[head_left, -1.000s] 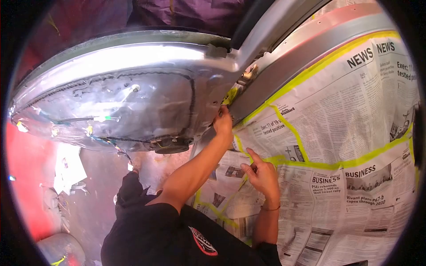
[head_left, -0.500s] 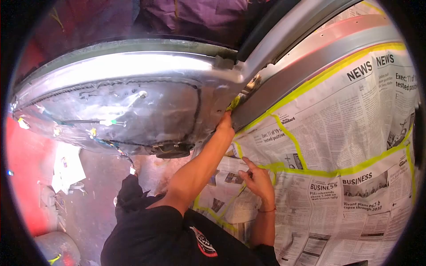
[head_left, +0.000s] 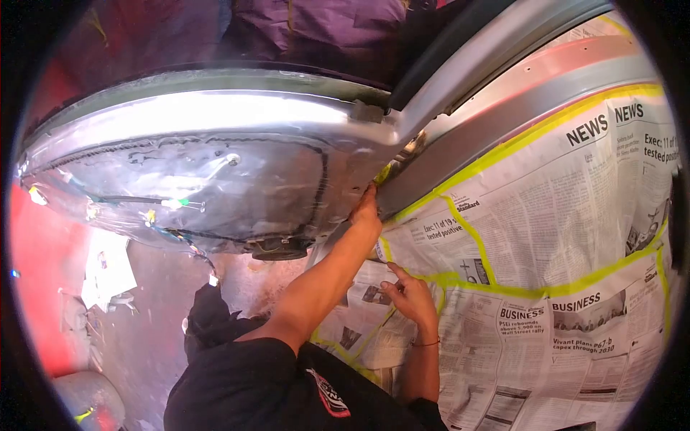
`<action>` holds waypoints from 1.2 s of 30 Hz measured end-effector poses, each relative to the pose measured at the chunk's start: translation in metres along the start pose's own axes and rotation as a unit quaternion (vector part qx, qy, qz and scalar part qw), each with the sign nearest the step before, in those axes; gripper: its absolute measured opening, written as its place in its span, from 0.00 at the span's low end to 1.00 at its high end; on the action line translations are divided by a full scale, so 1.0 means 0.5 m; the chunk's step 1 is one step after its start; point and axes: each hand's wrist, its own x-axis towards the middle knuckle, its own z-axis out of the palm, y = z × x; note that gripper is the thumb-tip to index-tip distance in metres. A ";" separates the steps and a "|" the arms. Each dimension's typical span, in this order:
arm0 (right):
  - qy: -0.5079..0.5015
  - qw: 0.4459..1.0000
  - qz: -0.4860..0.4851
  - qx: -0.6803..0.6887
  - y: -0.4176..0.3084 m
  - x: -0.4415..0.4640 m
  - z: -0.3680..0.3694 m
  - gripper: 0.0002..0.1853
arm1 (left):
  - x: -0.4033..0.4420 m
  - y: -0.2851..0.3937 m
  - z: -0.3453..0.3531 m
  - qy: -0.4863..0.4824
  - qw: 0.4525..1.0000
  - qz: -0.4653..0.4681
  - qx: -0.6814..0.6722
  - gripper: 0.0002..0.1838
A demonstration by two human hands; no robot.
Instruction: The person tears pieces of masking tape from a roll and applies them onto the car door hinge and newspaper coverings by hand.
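Note:
My left hand [head_left: 367, 209] reaches up into the narrow gap between an open car door [head_left: 273, 179] and the grey body edge [head_left: 431, 161]. Its fingertips are largely hidden there, close to a bit of yellow tape [head_left: 383, 174]; whether they grip it I cannot make out. Lower down, my right hand [head_left: 413, 296] is in front of newspaper sheets [head_left: 532, 208] covering the car's side. Its index finger points up and the thumb stands apart, with nothing visible in it. Yellow masking tape [head_left: 471, 241] borders and joins the sheets.
Loose wires with connectors [head_left: 176, 204] hang from the door's inner face, above a round black speaker [head_left: 280, 248]. The window frame [head_left: 453, 65] slants across the top. White papers [head_left: 108, 269] lie at left beside a red surface [head_left: 43, 287]. A rounded grey object [head_left: 90, 402] sits lower left.
The view has shifted slightly, so the door and sheets appear a little lower. My left hand stays at the gap; my right hand's index finger and thumb have drawn slightly closer together.

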 end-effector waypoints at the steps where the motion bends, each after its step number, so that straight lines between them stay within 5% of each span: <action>1: 0.002 1.000 -0.002 -0.001 0.003 0.000 0.001 0.28 | -0.007 0.005 -0.004 -0.022 0.999 -0.037 -0.012 0.47; 5: -0.003 1.000 0.018 -0.008 0.007 0.002 0.004 0.27 | 0.137 -0.075 0.014 -0.066 0.995 0.061 -0.035 0.44; 7: -0.002 1.000 0.024 -0.011 0.009 -0.002 0.006 0.26 | 0.112 -0.055 0.019 -0.041 0.997 -0.014 -0.068 0.20; 10: 0.023 1.000 -0.004 -0.005 0.031 -0.004 0.017 0.24 | 0.038 -0.040 -0.008 -0.069 0.995 0.062 -0.042 0.17; 20: 0.025 1.000 0.000 -0.008 0.030 -0.014 0.014 0.22 | 0.008 -0.012 0.006 -0.093 0.982 0.030 -0.164 0.16; 22: 0.042 0.999 -0.011 -0.009 0.035 -0.018 0.015 0.22 | 0.039 -0.014 0.005 -0.188 0.940 -0.072 -0.275 0.14; 29: 0.080 0.996 -0.026 -0.003 0.044 -0.031 0.018 0.22 | 0.046 -0.016 0.005 -0.186 0.928 -0.091 -0.309 0.12; 36: 0.058 0.998 -0.025 -0.011 0.041 -0.016 0.023 0.22 | 0.074 -0.042 0.021 -0.078 0.982 -0.059 -0.160 0.08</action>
